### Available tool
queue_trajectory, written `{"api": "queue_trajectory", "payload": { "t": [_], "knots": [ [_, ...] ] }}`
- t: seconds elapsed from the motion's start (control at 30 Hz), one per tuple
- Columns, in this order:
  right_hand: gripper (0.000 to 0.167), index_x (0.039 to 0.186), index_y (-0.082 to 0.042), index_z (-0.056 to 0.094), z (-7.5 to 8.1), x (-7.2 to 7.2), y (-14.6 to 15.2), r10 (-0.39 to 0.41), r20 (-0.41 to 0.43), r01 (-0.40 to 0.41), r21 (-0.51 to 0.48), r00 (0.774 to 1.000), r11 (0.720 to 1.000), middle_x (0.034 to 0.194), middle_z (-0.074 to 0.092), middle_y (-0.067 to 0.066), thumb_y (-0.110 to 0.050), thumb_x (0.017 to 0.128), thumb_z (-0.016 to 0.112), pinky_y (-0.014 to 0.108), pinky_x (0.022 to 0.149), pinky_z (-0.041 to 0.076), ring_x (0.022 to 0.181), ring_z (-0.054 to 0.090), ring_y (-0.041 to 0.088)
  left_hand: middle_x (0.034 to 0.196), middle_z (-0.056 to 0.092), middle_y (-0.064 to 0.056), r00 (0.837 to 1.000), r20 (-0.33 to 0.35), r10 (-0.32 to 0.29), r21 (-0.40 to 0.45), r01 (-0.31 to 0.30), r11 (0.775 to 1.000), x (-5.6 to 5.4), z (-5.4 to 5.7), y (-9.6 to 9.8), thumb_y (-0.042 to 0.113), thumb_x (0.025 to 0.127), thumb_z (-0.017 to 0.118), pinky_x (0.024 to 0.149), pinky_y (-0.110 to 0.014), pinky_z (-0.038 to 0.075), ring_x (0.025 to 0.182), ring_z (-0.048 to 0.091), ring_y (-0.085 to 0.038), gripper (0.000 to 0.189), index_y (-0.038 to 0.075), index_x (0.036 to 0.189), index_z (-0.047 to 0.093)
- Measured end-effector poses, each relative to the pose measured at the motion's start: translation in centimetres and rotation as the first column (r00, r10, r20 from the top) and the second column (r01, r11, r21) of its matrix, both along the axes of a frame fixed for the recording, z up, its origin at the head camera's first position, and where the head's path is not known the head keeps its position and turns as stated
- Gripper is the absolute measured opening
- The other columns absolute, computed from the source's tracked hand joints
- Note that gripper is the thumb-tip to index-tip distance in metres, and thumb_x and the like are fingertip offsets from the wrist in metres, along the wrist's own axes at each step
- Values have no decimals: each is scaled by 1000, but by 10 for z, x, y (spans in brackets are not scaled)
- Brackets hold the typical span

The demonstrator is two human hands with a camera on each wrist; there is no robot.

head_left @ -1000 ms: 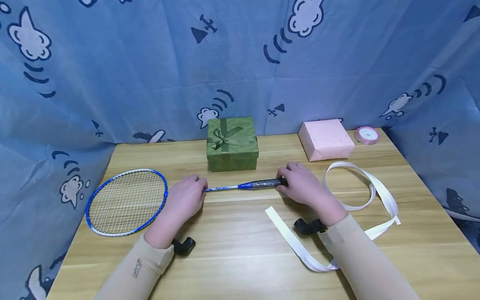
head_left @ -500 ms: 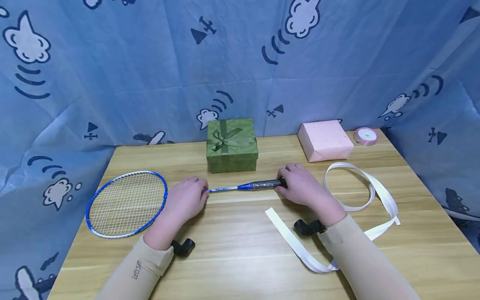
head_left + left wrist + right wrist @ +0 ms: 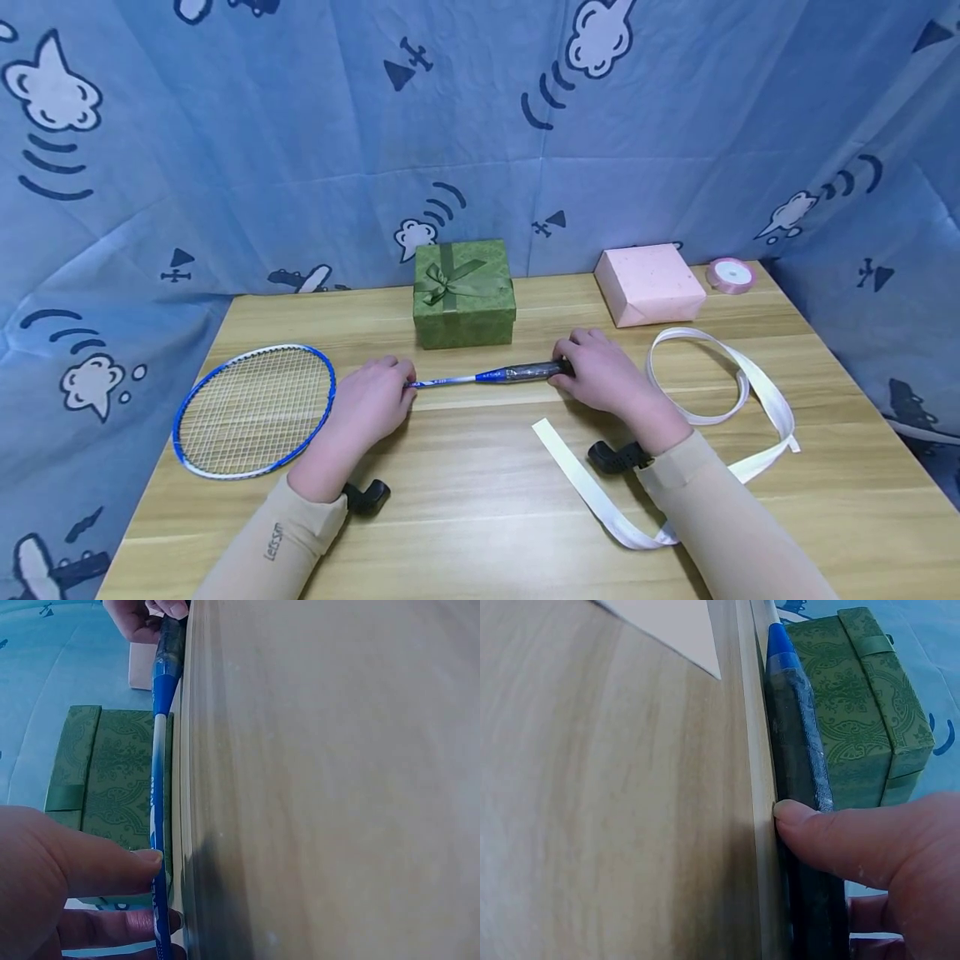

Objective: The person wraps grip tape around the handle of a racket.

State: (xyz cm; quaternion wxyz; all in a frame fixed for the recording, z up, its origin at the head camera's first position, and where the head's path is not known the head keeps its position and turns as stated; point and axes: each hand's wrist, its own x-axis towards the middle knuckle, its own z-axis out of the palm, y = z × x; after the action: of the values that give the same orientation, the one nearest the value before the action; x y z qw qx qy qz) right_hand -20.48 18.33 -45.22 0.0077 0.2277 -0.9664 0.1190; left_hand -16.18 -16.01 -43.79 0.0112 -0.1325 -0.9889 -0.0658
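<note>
The join between the blue-and-white racket's [image 3: 446, 381] head and its shaft [image 3: 157, 795] is covered by the left hand [image 3: 372, 397] and wrist, and the butt of the dark, wrapped handle [image 3: 799, 742] is covered by the right hand [image 3: 600, 369]. Whether the handle is resting on the wooden table [image 3: 465, 525] or is lifted slightly off it cannot be told. Part of the white ribbon [image 3: 580, 475] is hidden under the right forearm, and both pale sleeves [image 3: 720, 508] are cut off by the near edge of the head view.

The racket is stretched across the middle of the table, with its strung head to the left and its handle to the right, on the near side of the green box [image 3: 465, 321]. The shaft is pinched between the left thumb and fingers; the handle is gripped by the right hand, with the thumb laid on the near side and the fingers partly hidden on the far side. Both forearms are angled inward from the near edge.

Small lettering is printed on the shaft and the blue cone, too fine to be read. The dark lettering on the left sleeve seems to begin with "Le". At the far right, a pink box [image 3: 651, 287] is set beside a pink roll [image 3: 731, 276], before a blue patterned curtain [image 3: 360, 125].
</note>
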Motion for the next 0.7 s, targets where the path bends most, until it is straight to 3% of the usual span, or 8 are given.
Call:
{"api": "queue_trajectory", "payload": {
  "t": [0.4,0.7],
  "knots": [
    [25,97,-13,69,2,0,1,10,-31,-10,-14,999,1000,93,58,4,-29,87,85,46,79,47,92,54,29,93,66,-1,1000,-8,-9,-2,9,1000,0,0,0,21,94,75,67,-43,54,86,64,-25,7,18,99,71],
    [28,98,-13,69,4,2,2,-2,-21,2,-2,1000,1000,97,60,5,-32,86,86,47,79,50,94,56,29,92,66,-2,999,-26,-28,5,28,1000,0,-2,-1,18,93,76,68,-43,55,86,65,-26,7,18,98,72]
  ]
}}
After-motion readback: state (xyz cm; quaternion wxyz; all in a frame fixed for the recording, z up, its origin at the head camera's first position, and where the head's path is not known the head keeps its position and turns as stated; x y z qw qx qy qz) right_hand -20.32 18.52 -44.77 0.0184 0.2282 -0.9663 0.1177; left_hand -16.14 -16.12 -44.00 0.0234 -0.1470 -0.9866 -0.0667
